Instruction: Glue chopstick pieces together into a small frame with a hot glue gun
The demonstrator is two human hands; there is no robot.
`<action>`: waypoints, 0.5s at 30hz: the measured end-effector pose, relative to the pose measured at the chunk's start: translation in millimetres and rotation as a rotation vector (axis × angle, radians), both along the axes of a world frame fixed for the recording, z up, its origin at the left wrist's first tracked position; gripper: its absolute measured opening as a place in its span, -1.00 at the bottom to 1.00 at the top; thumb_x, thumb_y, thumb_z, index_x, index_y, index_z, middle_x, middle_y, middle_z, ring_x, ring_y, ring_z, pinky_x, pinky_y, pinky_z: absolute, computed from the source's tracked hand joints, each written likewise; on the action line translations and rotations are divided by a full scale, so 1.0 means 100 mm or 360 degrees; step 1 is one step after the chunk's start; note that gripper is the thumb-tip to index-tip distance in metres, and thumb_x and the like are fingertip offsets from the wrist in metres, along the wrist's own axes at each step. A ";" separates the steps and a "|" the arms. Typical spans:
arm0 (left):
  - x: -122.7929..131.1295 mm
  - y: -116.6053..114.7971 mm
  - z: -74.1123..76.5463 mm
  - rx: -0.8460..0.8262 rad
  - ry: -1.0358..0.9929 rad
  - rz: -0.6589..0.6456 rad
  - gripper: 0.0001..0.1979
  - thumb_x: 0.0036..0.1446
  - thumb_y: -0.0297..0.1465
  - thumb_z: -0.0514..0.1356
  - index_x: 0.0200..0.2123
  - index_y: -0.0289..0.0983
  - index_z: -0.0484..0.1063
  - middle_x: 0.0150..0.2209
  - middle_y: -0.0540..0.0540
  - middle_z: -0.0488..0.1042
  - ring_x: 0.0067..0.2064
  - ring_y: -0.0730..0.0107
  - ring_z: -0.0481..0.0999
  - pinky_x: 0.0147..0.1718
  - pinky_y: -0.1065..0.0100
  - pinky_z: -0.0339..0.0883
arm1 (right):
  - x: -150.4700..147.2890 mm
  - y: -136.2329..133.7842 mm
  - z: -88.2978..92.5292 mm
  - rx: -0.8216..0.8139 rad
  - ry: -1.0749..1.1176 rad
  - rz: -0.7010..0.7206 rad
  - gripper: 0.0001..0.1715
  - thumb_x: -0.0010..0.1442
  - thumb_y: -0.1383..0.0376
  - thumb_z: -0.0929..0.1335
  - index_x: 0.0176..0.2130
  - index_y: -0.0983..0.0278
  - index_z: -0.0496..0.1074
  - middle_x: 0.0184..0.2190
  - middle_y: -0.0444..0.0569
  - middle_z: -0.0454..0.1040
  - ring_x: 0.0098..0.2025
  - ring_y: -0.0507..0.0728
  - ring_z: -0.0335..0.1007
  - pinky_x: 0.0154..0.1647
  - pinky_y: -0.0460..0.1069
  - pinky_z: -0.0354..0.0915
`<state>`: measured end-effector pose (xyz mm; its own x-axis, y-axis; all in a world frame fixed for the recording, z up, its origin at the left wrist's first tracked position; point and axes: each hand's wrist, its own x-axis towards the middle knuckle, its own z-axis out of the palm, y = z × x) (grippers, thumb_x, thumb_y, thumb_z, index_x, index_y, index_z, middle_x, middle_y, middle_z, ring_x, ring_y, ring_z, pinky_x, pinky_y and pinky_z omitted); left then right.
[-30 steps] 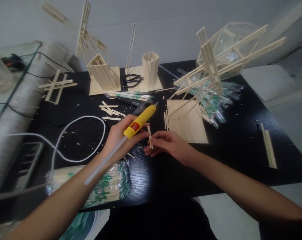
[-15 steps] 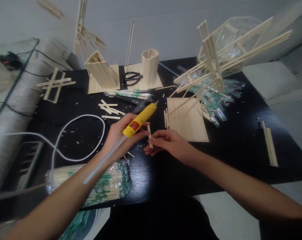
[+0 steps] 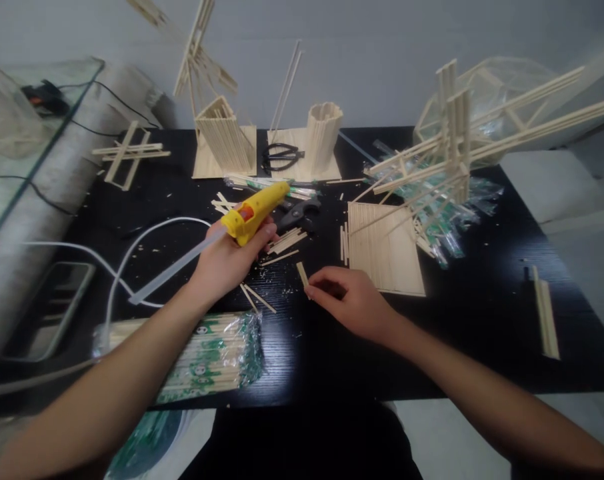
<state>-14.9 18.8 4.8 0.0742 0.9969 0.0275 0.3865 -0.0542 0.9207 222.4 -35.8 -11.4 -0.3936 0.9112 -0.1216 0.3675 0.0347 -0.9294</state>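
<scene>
My left hand (image 3: 227, 260) is closed round a yellow glue gun (image 3: 255, 210) whose nozzle points up and to the right, with a clear glue stick (image 3: 175, 267) trailing from its back. My right hand (image 3: 349, 300) pinches a short wooden stick (image 3: 303, 274) near the middle of the black table (image 3: 482, 287). Loose cut sticks (image 3: 285, 241) lie between the two hands. A flat square panel of glued sticks (image 3: 385, 247) lies just right of my right hand.
A wrapped pack of chopsticks (image 3: 202, 357) lies at the near edge under my left arm. A white cable (image 3: 132, 257) loops at left. Black pliers (image 3: 297, 212), scissors (image 3: 282, 157), stick towers (image 3: 227, 140) and a tall stick frame (image 3: 452, 147) stand further back.
My left hand has pulled the glue gun away to the left and up from the stick. My right hand has lowered slightly, still holding the stick. The camera shifted.
</scene>
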 end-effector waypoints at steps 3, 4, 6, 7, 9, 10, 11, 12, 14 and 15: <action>-0.03 0.01 -0.03 0.0041 0.0113 -0.0051 -0.77 0.28 -0.15 0.25 -0.21 -0.19 0.49 -0.29 -0.05 0.63 -0.32 0.28 0.61 -0.29 0.28 0.50 | -0.03 -0.01 0.02 -0.0012 -0.0088 0.0059 -0.86 0.27 0.22 0.45 -0.30 0.23 0.61 -0.39 -0.10 0.63 -0.41 0.04 0.48 -0.34 -0.03 0.36; -0.04 0.01 -0.03 0.0062 0.0161 -0.0048 -0.77 0.28 -0.15 0.24 -0.20 -0.19 0.49 -0.28 -0.05 0.63 -0.30 0.27 0.62 -0.27 0.27 0.50 | -0.03 -0.01 0.02 -0.0039 -0.0093 0.0069 -0.87 0.26 0.23 0.46 -0.29 0.23 0.61 -0.39 -0.11 0.64 -0.41 0.04 0.48 -0.34 -0.03 0.36; -0.06 0.01 -0.03 0.0107 0.0296 -0.0010 -0.76 0.25 -0.14 0.27 -0.18 -0.17 0.49 -0.26 -0.04 0.63 -0.26 0.24 0.63 -0.23 0.25 0.49 | -0.04 -0.01 0.01 -0.0102 -0.0072 0.0060 -0.87 0.24 0.22 0.47 -0.25 0.22 0.63 -0.36 -0.09 0.65 -0.39 0.05 0.51 -0.32 -0.02 0.38; -0.06 0.00 -0.03 0.0123 0.0394 0.0009 -0.76 0.23 -0.14 0.29 -0.18 -0.17 0.49 -0.26 -0.03 0.62 -0.25 0.23 0.63 -0.23 0.25 0.48 | -0.03 -0.01 -0.01 -0.0134 -0.0051 0.0041 -0.85 0.23 0.22 0.47 -0.20 0.23 0.63 -0.35 -0.08 0.66 -0.38 0.06 0.52 -0.33 -0.02 0.39; -0.07 -0.02 -0.01 0.0127 0.0622 -0.0017 -0.77 0.20 -0.16 0.32 -0.21 -0.17 0.46 -0.28 -0.01 0.61 -0.26 0.25 0.62 -0.25 0.28 0.43 | -0.02 0.00 -0.04 -0.0213 0.0024 -0.0017 -0.75 0.22 0.20 0.47 -0.11 0.25 0.61 -0.37 -0.08 0.64 -0.41 0.06 0.52 -0.38 -0.02 0.40; -0.07 -0.04 0.00 0.0121 0.0722 -0.0069 -0.77 0.20 -0.18 0.32 -0.21 -0.18 0.44 -0.30 0.00 0.60 -0.28 0.27 0.61 -0.27 0.30 0.41 | -0.02 0.00 -0.06 -0.0262 0.0076 -0.0049 -0.71 0.22 0.19 0.47 -0.08 0.26 0.59 -0.38 -0.08 0.62 -0.43 0.05 0.50 -0.41 -0.02 0.39; -0.07 -0.06 0.01 0.0117 0.0806 -0.0141 -0.78 0.20 -0.20 0.32 -0.21 -0.18 0.42 -0.32 0.01 0.58 -0.31 0.29 0.60 -0.30 0.32 0.38 | -0.01 0.01 -0.07 -0.0313 0.0137 -0.0081 -0.68 0.21 0.18 0.47 -0.07 0.27 0.58 -0.40 -0.08 0.61 -0.45 0.05 0.49 -0.45 -0.03 0.38; -0.07 -0.07 0.01 0.0121 0.0874 -0.0218 -0.79 0.20 -0.22 0.31 -0.19 -0.18 0.40 -0.34 0.02 0.57 -0.34 0.30 0.58 -0.34 0.33 0.34 | -0.01 0.01 -0.08 -0.0362 0.0203 -0.0111 -0.68 0.21 0.17 0.46 -0.08 0.28 0.56 -0.41 -0.09 0.59 -0.47 0.04 0.48 -0.48 -0.04 0.38; -0.05 -0.11 0.01 0.0146 0.0994 -0.0349 -0.78 0.22 -0.24 0.29 -0.15 -0.18 0.37 -0.36 0.02 0.56 -0.38 0.29 0.56 -0.40 0.34 0.26 | 0.00 0.03 -0.09 -0.0427 0.0315 -0.0164 -0.72 0.19 0.18 0.47 -0.14 0.28 0.54 -0.42 -0.09 0.57 -0.45 0.04 0.48 -0.49 -0.05 0.39; -0.04 -0.12 0.00 0.0159 0.1068 -0.0388 -0.78 0.22 -0.25 0.28 -0.13 -0.18 0.36 -0.36 0.01 0.56 -0.39 0.27 0.55 -0.42 0.34 0.21 | 0.00 0.04 -0.09 -0.0446 0.0357 -0.0180 -0.74 0.18 0.19 0.47 -0.17 0.28 0.53 -0.43 -0.09 0.56 -0.45 0.04 0.49 -0.48 -0.05 0.40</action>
<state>-18.7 6.6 4.6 0.3271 0.9449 -0.0120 0.8332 -0.2824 0.4754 222.1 -32.2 -20.8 -0.3376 0.8940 -0.2946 0.1407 -0.2616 -0.9549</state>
